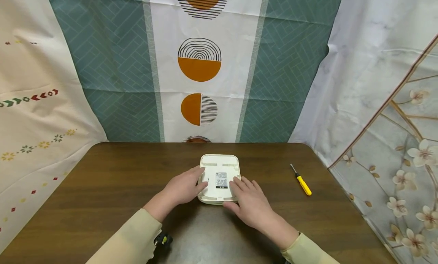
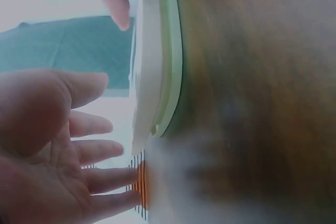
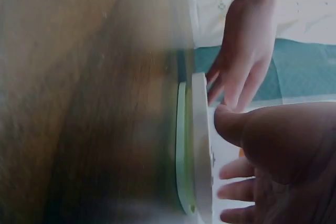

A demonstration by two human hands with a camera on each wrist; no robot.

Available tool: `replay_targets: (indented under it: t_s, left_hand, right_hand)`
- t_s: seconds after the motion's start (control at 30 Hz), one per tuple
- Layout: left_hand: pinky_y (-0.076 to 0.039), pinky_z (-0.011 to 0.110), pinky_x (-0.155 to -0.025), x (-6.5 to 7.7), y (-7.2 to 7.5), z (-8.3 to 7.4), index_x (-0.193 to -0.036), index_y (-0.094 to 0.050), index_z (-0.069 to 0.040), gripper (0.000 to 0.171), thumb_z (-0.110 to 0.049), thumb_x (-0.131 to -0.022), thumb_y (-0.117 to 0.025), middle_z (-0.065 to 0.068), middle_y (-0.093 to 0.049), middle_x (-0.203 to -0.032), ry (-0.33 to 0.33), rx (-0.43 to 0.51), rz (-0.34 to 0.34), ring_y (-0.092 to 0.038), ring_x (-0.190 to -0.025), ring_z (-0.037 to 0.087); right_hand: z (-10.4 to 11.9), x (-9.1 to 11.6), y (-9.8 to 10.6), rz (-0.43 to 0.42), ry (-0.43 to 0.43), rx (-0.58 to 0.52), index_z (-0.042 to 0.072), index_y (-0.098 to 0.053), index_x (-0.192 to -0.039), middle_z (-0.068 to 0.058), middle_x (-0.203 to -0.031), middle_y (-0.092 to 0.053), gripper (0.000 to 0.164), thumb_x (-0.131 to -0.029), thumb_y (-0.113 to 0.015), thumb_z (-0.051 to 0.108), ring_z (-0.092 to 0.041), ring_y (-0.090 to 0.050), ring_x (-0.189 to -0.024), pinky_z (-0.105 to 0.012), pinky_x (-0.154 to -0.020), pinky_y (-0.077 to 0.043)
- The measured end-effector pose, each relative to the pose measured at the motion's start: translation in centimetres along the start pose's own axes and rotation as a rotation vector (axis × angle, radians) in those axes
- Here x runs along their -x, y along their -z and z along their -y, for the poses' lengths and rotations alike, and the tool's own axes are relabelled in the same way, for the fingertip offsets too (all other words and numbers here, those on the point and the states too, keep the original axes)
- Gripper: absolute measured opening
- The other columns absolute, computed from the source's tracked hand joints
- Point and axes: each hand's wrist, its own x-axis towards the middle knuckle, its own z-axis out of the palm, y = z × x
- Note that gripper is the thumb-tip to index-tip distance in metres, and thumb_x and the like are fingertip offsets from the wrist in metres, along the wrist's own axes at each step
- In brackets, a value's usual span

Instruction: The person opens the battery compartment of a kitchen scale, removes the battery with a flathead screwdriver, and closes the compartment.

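A white, rounded-corner flat device (image 1: 215, 169) lies on the table with a printed label (image 1: 221, 179) facing up. From the side, the left wrist view shows its white upper part (image 2: 148, 61) above a pale green lower rim (image 2: 173, 61), with a narrow gap between. My left hand (image 1: 183, 186) is at the device's left edge, its fingers spread and fairly straight. At the opposite edge my right hand (image 1: 252, 204) has its fingertips over the device's right side, its thumb near the front corner. Neither hand grips it. Whether the fingertips press on it is unclear.
A screwdriver (image 1: 302, 183) with a yellow handle lies on the brown wooden table (image 1: 137, 169), to the right of the device. Patterned cloths (image 1: 116, 66) hang behind the table and along both sides. A dark strap (image 1: 163, 239) shows at the left sleeve.
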Motion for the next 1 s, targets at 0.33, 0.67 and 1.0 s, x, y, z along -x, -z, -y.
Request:
replay_targets:
  t_s: [0.33,0.67,1.0]
  left_hand:
    - [-0.036,0.063,-0.126,-2.8,-0.6,0.4,-0.164,-0.051,-0.003,0.062,-0.036,-0.114,-0.063,0.019,-0.042,-0.173,-0.03,-0.151,0.032,-0.038,-0.159,0.046]
    - [-0.036,0.068,-0.124,-2.9,-1.4,0.9,-0.164,-0.052,-0.006,0.061,-0.04,-0.114,-0.062,0.013,-0.045,-0.172,-0.012,-0.18,0.058,-0.038,-0.159,0.045]
    - [-0.037,0.066,-0.124,-2.1,-1.2,0.5,-0.16,-0.056,-0.004,0.057,-0.038,-0.115,-0.06,0.018,-0.041,-0.174,-0.02,-0.208,0.031,-0.034,-0.161,0.044]
  right_hand:
    - [1.6,1.7,0.7,0.098,0.044,0.064,0.004,-0.064,-0.152,-0.018,-0.165,-0.054,0.069,-0.104,-0.074,0.053,-0.045,-0.047,-0.153,-0.067,-0.125,-0.035]
    - [1.6,1.7,0.6,0.093,0.04,0.038,0.0,-0.064,-0.152,-0.021,-0.164,-0.053,0.069,-0.105,-0.075,0.051,-0.047,-0.047,-0.153,-0.066,-0.125,-0.035]
    - [0.7,1.2,0.7,0.065,0.015,0.041,-0.002,-0.066,-0.147,-0.023,-0.159,-0.058,0.066,-0.105,-0.075,0.048,-0.048,-0.051,-0.15,-0.066,-0.123,-0.038]
